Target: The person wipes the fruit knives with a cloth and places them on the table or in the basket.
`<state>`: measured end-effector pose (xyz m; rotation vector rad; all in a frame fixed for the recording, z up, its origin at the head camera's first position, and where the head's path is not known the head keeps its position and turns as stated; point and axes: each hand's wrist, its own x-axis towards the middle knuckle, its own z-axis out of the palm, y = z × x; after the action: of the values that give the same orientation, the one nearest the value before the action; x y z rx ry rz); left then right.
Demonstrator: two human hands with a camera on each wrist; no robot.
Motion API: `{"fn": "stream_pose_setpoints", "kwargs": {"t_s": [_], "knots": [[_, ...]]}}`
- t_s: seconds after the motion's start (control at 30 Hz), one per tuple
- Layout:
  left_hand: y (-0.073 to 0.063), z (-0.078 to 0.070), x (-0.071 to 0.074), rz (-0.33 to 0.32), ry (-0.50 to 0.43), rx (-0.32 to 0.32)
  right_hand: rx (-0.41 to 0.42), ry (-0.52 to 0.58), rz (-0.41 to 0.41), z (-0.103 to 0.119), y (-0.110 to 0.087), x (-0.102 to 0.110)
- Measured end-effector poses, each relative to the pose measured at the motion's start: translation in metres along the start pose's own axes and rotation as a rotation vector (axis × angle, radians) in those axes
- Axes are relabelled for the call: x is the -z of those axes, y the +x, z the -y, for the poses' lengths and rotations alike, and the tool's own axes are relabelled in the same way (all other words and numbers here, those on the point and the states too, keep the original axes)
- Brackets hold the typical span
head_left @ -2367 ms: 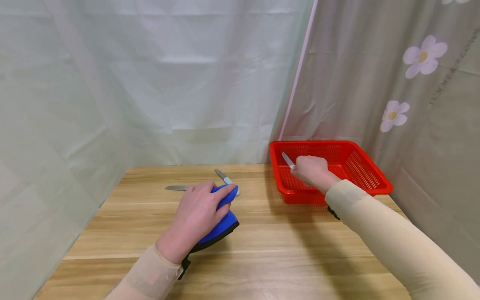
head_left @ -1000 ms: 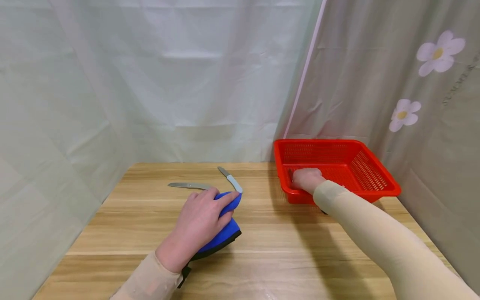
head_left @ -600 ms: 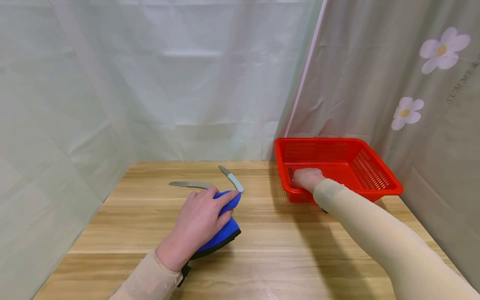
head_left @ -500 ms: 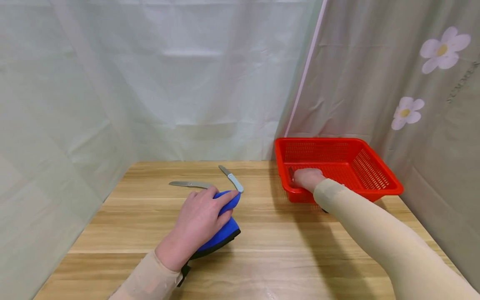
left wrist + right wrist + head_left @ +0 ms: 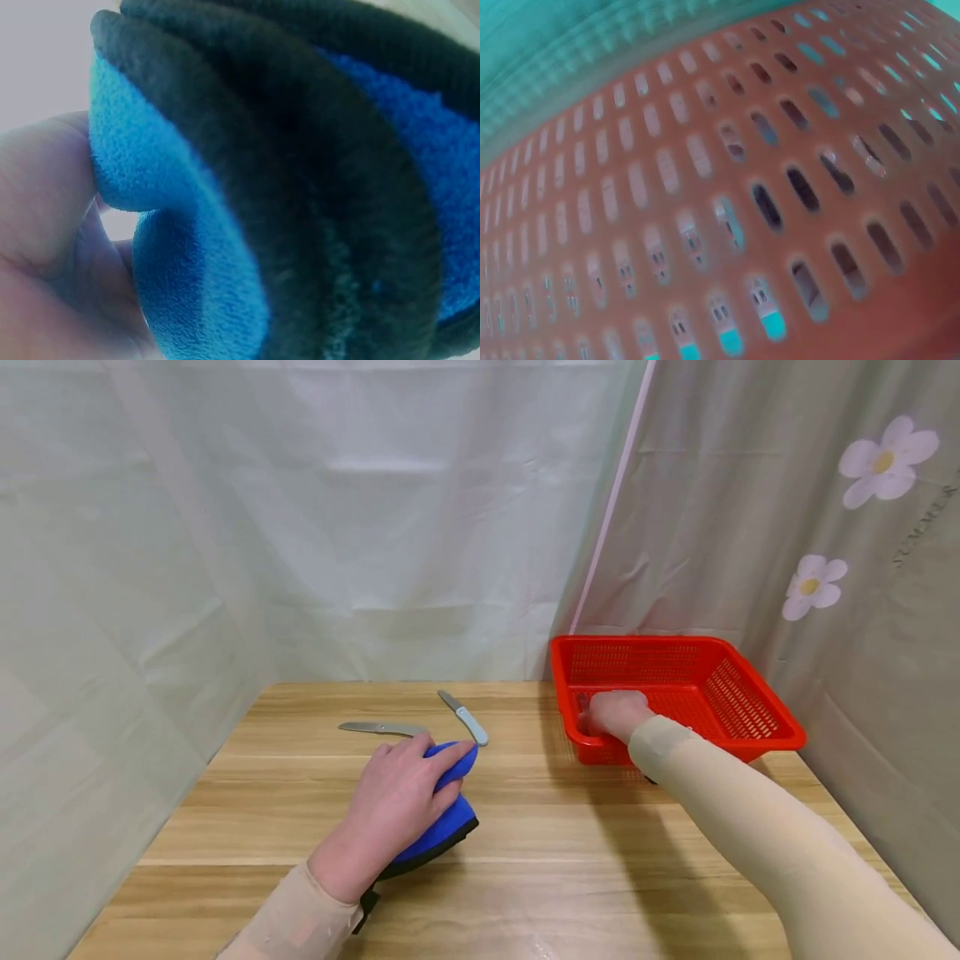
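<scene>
My left hand [image 5: 393, 802] grips a folded blue cloth [image 5: 442, 835] with black edging, low over the wooden table. In the left wrist view the cloth [image 5: 210, 292] bulges beside the thumb and fingers. Just beyond that hand lies a grey knife [image 5: 367, 727], its handle end partly covered by the hand. A second knife, light blue-handled [image 5: 471, 725], rests at an angle close by. My right hand [image 5: 618, 714] is down inside the red plastic basket [image 5: 675, 745], at its left end. Its fingers are hidden, and a narrow blade-like shape [image 5: 582, 703] shows beside it.
The basket's slotted wall [image 5: 630, 165] fills the right wrist view. Pale curtains [image 5: 412, 527] hang behind and on both sides of the wooden table [image 5: 570, 877]. The basket stands at the back right, close to the curtain.
My right hand has lowered from above the basket, where it held a knife, down into it; lately it has risen very slightly. The left hand keeps its hold on the cloth.
</scene>
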<state>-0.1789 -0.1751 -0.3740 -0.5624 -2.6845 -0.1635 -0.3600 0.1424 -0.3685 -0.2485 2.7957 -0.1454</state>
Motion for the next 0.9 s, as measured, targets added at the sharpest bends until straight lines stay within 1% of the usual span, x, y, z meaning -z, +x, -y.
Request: {"fn": "stream_pose_setpoints", "kwargs": {"t_s": [0.07, 0.13, 0.23, 0.3, 0.37, 0.53, 0.67, 0.8, 0.9], "knots": [[-0.001, 0.001, 0.001, -0.007, 0.000, -0.002, 0.016, -0.027, -0.005, -0.001, 0.000, 0.004], [-0.001, 0.002, 0.002, -0.012, 0.001, 0.000, 0.045, -0.084, -0.016, 0.000, -0.001, 0.009], [-0.003, 0.004, 0.003, -0.014, 0.004, 0.004, 0.022, -0.094, -0.047, 0.002, -0.003, 0.012], [-0.004, 0.005, 0.003, -0.010, 0.005, 0.010, 0.016, -0.094, -0.091, 0.004, -0.005, 0.014], [-0.005, 0.007, 0.004, -0.007, 0.007, 0.015, 0.018, -0.086, -0.154, 0.007, -0.008, 0.015], [-0.008, 0.010, 0.008, 0.000, 0.009, 0.029, 0.088, -0.060, -0.290, 0.016, -0.020, 0.019], [-0.010, 0.013, 0.011, 0.005, 0.010, 0.047, 0.127, -0.066, -0.336, 0.029, -0.029, 0.022], [-0.013, 0.016, 0.013, 0.011, 0.023, 0.065, 0.166, -0.111, -0.363, 0.042, -0.035, 0.020], [-0.014, 0.019, 0.014, 0.013, 0.030, 0.074, 0.215, -0.147, -0.403, 0.049, -0.039, 0.016]]}}
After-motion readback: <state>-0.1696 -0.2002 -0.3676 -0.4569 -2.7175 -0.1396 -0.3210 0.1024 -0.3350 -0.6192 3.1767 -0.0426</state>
